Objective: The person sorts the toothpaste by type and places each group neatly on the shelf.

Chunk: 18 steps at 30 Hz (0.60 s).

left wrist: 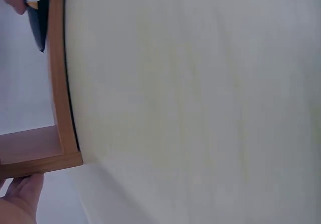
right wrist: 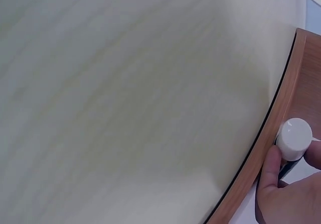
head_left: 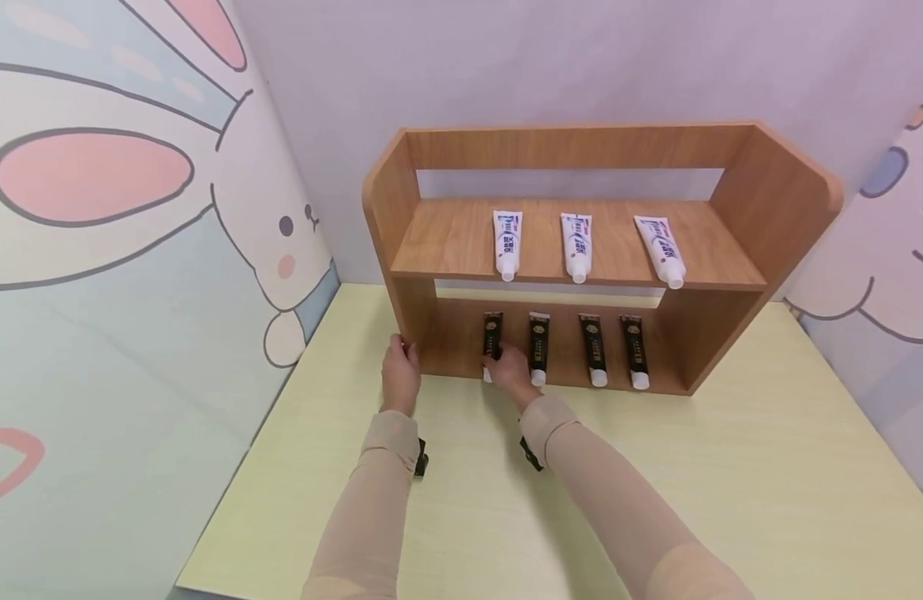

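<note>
My right hand pinches the leftmost black toothpaste tube on the lower shelf, thumb and finger on either side near its white cap. Against the outer face of the wooden rack's left side panel rest the fingertips of my left hand. Three more black toothpaste tubes lie in a row to the right, the nearest of them a black tube just beside my right hand. All have their caps toward the front edge.
The two-tier wooden rack stands on a pale yellow table against the back wall. Three white toothpaste tubes lie on its upper shelf, one white tube in the middle. A wall with rabbit drawings borders the table's left.
</note>
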{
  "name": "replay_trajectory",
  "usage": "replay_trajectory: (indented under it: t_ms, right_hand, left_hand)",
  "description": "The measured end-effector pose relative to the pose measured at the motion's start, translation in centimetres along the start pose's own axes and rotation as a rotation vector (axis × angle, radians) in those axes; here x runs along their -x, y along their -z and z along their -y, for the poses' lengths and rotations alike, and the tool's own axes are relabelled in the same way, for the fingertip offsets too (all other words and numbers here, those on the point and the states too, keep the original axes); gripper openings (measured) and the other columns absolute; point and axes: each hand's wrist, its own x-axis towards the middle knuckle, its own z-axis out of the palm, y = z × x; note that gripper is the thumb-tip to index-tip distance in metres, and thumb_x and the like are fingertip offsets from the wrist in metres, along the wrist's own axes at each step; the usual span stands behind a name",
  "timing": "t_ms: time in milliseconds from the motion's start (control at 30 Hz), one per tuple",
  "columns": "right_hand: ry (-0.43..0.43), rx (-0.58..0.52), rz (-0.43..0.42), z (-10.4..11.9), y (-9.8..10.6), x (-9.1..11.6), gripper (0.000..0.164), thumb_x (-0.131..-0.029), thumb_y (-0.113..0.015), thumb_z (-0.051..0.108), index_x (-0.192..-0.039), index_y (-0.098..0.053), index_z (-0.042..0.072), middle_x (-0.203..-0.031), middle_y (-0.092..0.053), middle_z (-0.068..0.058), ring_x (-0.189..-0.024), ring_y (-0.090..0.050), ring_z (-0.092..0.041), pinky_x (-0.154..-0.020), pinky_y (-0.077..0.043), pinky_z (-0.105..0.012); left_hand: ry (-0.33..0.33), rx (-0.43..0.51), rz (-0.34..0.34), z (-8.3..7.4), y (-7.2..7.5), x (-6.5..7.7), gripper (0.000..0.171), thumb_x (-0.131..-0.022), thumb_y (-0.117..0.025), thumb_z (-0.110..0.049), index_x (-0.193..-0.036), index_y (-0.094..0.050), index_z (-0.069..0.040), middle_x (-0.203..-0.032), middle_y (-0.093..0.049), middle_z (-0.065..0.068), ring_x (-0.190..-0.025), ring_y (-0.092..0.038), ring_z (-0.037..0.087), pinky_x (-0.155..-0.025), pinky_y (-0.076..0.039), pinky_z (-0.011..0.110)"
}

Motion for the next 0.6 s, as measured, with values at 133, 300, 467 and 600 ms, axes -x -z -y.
replay_trajectory:
  t_ms: [133,300,467,600]
  right_hand:
    - [0.026,-0.005,-0.008,-0.5,-0.1,0.2,0.050,-0.100,-0.055,0.019,-0.140,-0.042,-0.008,-0.138,-0.048,-0.025,-0.119,-0.051,-0.035,-0.095,-0.045,-0.046]
    - [0.059,-0.029,-0.004,-0.7,-0.1,0.8,0.049,-0.098,-0.059,0.020,-0.137,-0.047,-0.007,-0.131,-0.053,-0.024,-0.113,-0.054,-0.036,-0.092,-0.046,-0.047]
    - [0.092,-0.036,0.024,-0.5,0.6,1.6,0.051,-0.097,-0.061,0.021,-0.138,-0.047,-0.006,-0.131,-0.053,-0.024,-0.117,-0.052,-0.036,-0.094,-0.045,-0.049]
    - [0.110,-0.024,0.054,-0.3,1.7,2.5,0.056,-0.098,-0.060,0.022,-0.141,-0.041,-0.007,-0.135,-0.050,-0.025,-0.120,-0.050,-0.038,-0.095,-0.044,-0.050]
  left_hand:
    - [-0.005,0.033,0.013,-0.2,0.4,0.3,0.018,-0.103,-0.050,-0.013,-0.117,-0.047,-0.002,-0.114,-0.060,0.020,-0.101,-0.059,0.032,-0.083,-0.050,0.045]
    - [0.002,0.084,0.021,-0.5,1.4,1.0,0.020,-0.102,-0.050,-0.013,-0.116,-0.048,0.001,-0.115,-0.061,0.024,-0.103,-0.060,0.035,-0.083,-0.050,0.046]
    - [0.075,0.095,0.050,-0.7,2.1,1.8,0.027,-0.102,-0.049,-0.017,-0.122,-0.048,0.001,-0.124,-0.057,0.024,-0.114,-0.057,0.036,-0.090,-0.049,0.047]
    - [0.093,0.096,0.068,-1.2,2.3,2.5,0.031,-0.102,-0.049,-0.018,-0.127,-0.048,0.001,-0.127,-0.057,0.023,-0.116,-0.056,0.037,-0.092,-0.048,0.047]
